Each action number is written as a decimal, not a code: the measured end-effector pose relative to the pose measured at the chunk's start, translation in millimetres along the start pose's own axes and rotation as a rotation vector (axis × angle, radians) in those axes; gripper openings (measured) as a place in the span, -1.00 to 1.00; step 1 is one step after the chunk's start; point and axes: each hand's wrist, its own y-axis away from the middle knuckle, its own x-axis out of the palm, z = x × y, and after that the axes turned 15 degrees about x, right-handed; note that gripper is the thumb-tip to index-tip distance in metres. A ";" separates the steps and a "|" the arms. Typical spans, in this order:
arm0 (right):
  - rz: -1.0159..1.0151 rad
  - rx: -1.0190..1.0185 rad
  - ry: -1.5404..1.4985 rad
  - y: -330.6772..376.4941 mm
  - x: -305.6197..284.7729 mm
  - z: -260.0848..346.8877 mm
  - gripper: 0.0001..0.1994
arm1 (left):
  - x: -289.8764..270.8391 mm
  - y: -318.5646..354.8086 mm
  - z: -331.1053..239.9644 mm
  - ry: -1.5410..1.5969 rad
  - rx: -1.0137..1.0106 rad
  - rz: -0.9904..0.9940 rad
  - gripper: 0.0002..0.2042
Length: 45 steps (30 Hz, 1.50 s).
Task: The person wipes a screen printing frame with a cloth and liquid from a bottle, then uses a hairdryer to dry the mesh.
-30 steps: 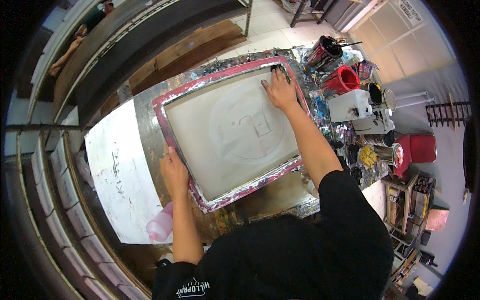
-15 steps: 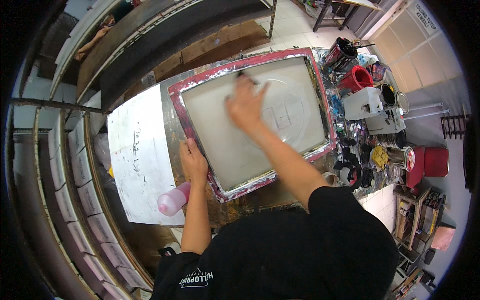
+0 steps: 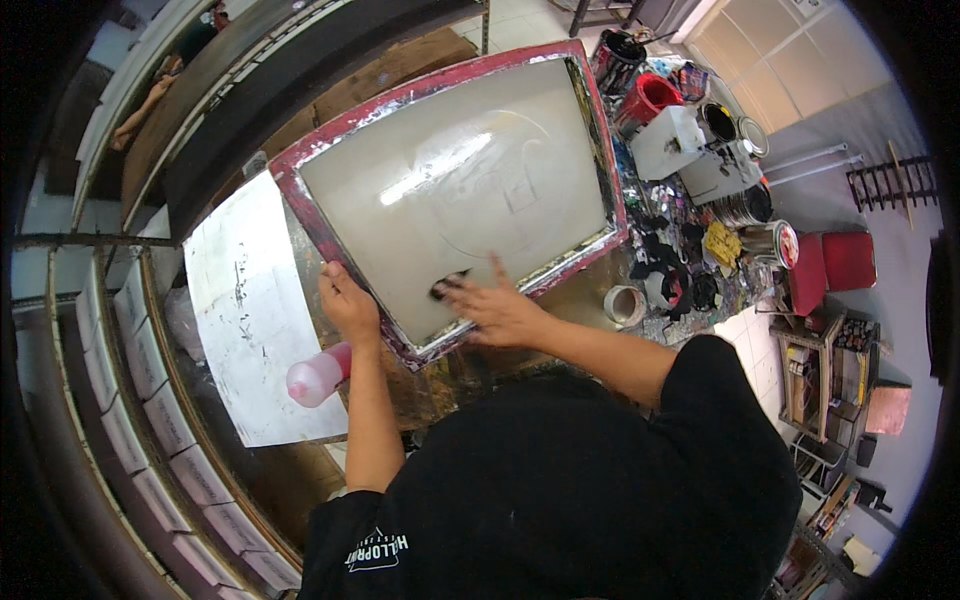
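Note:
A screen-printing frame [image 3: 290, 190] with red, paint-smeared edges lies before me, its pale mesh [image 3: 400, 230] bearing a faint round outline and a glare streak. My left hand [image 3: 348, 303] grips the frame's left edge, fingers closed around it. Over the near left part of the mesh, my right hand [image 3: 505, 312] presses a small black rag [image 3: 447, 285] under its fingertips, with one finger sticking up. Beside my left forearm lies a squeeze bottle [image 3: 318, 378] of pink liquid, on its side.
A white sheet [image 3: 240, 310] with dark marks covers the table's left end. At right stand a red paint tub [image 3: 652, 100], white jugs [image 3: 668, 142], a tape roll [image 3: 625, 305], a yellow cloth [image 3: 722, 243] and several cans. Shelving [image 3: 175, 390] rises at left.
My right hand has swept the black rag from the far side of the mesh to its near left part. The left hand keeps its hold on the frame; the view has shifted.

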 end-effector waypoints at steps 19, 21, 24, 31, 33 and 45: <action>-0.938 1.264 -0.746 38.4 -8.0 -103.5 -0.71 | -27.3 -3.3 -104.2 0.291 0.263 -0.122 -0.59; -0.997 1.267 -0.855 40.4 -16.5 -111.3 -0.77 | -34.1 -13.9 -127.6 0.288 0.362 -0.127 -0.58; -1.097 1.159 -0.887 49.3 -18.2 -125.8 -0.80 | -46.7 -32.4 -153.1 0.265 0.518 -0.134 -0.55; -1.005 1.048 -1.241 113.4 -52.0 -122.7 -0.76 | -93.2 -74.8 -158.9 -0.002 0.847 -0.262 -0.50; -1.051 0.982 -1.282 131.8 -62.0 -121.3 -0.77 | -103.8 -79.9 -160.9 -0.062 0.937 -0.327 -0.49; -1.177 0.747 -1.391 170.9 -158.0 -134.9 -0.78 | -121.2 -65.5 -162.1 -0.282 1.225 -0.161 -0.45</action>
